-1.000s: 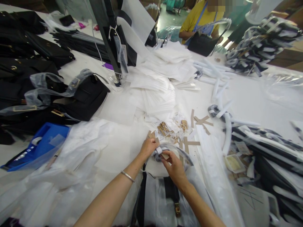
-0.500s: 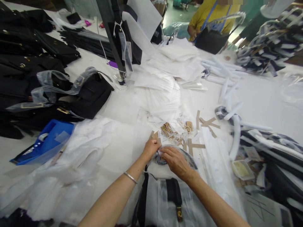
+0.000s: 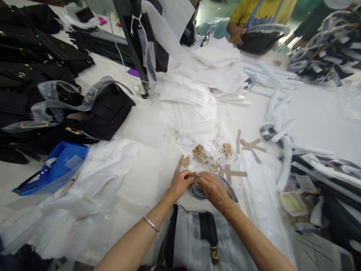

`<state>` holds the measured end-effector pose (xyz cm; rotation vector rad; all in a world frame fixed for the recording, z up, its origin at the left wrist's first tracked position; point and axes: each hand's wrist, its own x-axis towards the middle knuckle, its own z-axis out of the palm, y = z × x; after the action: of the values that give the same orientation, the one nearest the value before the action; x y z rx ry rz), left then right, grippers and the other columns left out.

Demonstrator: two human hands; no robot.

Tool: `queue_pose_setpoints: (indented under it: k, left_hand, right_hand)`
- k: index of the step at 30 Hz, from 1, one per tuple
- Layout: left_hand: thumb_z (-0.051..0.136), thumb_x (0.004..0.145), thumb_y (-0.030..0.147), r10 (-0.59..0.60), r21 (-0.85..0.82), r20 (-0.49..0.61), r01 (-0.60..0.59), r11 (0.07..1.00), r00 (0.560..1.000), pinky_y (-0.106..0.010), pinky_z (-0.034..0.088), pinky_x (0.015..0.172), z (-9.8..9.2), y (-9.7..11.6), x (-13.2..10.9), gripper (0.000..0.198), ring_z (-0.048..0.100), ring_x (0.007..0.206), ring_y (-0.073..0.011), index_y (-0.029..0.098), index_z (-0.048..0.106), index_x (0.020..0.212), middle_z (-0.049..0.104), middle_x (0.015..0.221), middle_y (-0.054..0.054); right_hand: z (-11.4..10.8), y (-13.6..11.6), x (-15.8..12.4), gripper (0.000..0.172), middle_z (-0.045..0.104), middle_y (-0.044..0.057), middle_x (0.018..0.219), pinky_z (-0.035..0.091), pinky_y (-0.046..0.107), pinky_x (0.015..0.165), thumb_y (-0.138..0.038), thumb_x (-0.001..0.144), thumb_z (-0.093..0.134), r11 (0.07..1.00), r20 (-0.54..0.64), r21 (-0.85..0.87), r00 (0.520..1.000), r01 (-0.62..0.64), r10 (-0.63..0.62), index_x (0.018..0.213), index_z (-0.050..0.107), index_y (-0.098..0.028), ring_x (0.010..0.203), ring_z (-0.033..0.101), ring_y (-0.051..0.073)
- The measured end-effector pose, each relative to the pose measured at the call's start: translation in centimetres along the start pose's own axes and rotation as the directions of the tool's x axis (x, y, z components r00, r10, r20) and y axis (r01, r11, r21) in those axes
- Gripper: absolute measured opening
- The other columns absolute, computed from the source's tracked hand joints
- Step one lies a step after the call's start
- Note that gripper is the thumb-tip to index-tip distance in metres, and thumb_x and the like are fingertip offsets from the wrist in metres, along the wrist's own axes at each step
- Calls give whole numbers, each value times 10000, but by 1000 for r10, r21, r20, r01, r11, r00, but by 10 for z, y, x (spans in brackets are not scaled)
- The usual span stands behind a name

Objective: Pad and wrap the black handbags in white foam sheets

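Observation:
My left hand [image 3: 182, 184] is closed in a pinch, its fingertips meeting those of my right hand; what it pinches is too small to make out. My right hand [image 3: 213, 190] curls over a coiled, plastic-wrapped strap [image 3: 197, 192], fingers bent and closed on it. Just below both hands lies a black handbag with a clear wrapping [image 3: 187, 241], a black flap strap [image 3: 208, 227] and a gold clasp [image 3: 214, 256]. Beyond my fingers is a heap of brown tags with white strings [image 3: 204, 155]. A brown card strip [image 3: 178, 165] lies behind my left hand.
White sheets [image 3: 194, 113] are piled ahead, beside a dark post [image 3: 132, 41]. Black bags [image 3: 107, 113], a blue tray [image 3: 63, 165] and thin white wrapping [image 3: 93, 188] are left. Foam tubes [image 3: 286, 162] lie right. A person in yellow [image 3: 261, 15] holds a bag across the table.
My left hand has lowered slightly toward my right fingertips, uncovering the brown strip and a tag behind it. My right hand has shifted slightly right. The person opposite has lowered the bag's handle.

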<state>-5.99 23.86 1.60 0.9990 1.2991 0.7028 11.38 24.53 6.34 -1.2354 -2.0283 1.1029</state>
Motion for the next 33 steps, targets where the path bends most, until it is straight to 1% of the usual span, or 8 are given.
queue_pose_setpoints:
  k: [5, 9, 14, 19, 23, 29, 31, 33]
  left_hand:
    - [603, 796, 313, -30, -16, 2, 30, 999, 1000, -260, 445, 633, 1, 1, 6, 177, 556, 637, -135, 151, 659, 752, 635, 678, -8]
    - [601, 782, 300, -56, 50, -66, 59, 997, 996, -247, 393, 576, 1, 3, 6, 166, 491, 586, -122, 171, 599, 678, 550, 604, 21]
    - [538, 817, 296, 73, 175, -107, -53, 983, 992, -271, 418, 672, 4, 11, -2, 165, 530, 692, -151, 183, 590, 710, 572, 692, 3]
    - [526, 828, 270, 209, 204, -50, -195, 959, 977, -274, 423, 733, 0, 11, -6, 170, 543, 751, -151, 183, 580, 692, 573, 748, -2]
    - [639, 759, 236, 204, 214, 2, -200, 956, 979, -272, 438, 765, -1, 5, -7, 72, 571, 810, -155, 185, 602, 793, 606, 823, 1]
    - [641, 765, 183, 203, 227, 30, -205, 952, 979, -268, 452, 756, 0, 1, -10, 160, 577, 809, -146, 190, 537, 885, 598, 853, 12]
    - [649, 765, 173, 246, 309, 64, -254, 917, 967, -286, 455, 777, -2, 0, -13, 199, 579, 847, -162, 190, 530, 924, 595, 903, -4]
    - [673, 760, 169, 319, 441, 126, -341, 830, 939, -325, 449, 825, -3, 0, -17, 260, 571, 919, -195, 194, 532, 976, 595, 972, -26]
  right_hand:
    - [0, 4, 3, 150, 716, 59, 856, 472, 352, 825, -227, 875, 570, 999, 54, -26, 998, -40, 42, 839, 708, -273, 870, 619, 212]
    - [6, 6, 6, 118, 680, 36, 774, 442, 329, 744, -264, 845, 602, 989, -4, -60, 991, -135, 135, 775, 697, -269, 774, 595, 200]
    - [13, 6, 11, 48, 628, -16, 651, 406, 284, 617, -264, 714, 679, 903, -54, 37, 902, -427, 428, 675, 660, -243, 622, 550, 156]
    - [15, 16, 11, 123, 597, -38, 602, 394, 261, 576, -285, 638, 725, 831, -24, 162, 839, -533, 543, 688, 629, -227, 588, 534, 142]
    - [14, 30, 12, 227, 623, -45, 618, 385, 244, 545, -280, 603, 751, 787, 87, 251, 823, -564, 562, 805, 669, -217, 563, 541, 130]
    - [4, 30, 19, 89, 665, -21, 604, 378, 245, 571, -293, 666, 709, 825, 216, 89, 820, -558, 531, 674, 735, -208, 584, 552, 130]
    - [3, 29, 19, 116, 676, -15, 613, 381, 247, 572, -310, 688, 689, 833, 211, 69, 824, -550, 526, 665, 736, -207, 594, 560, 136]
    - [4, 29, 17, 142, 680, -7, 617, 385, 248, 564, -328, 694, 681, 827, 192, 71, 821, -558, 537, 661, 732, -200, 595, 564, 142]
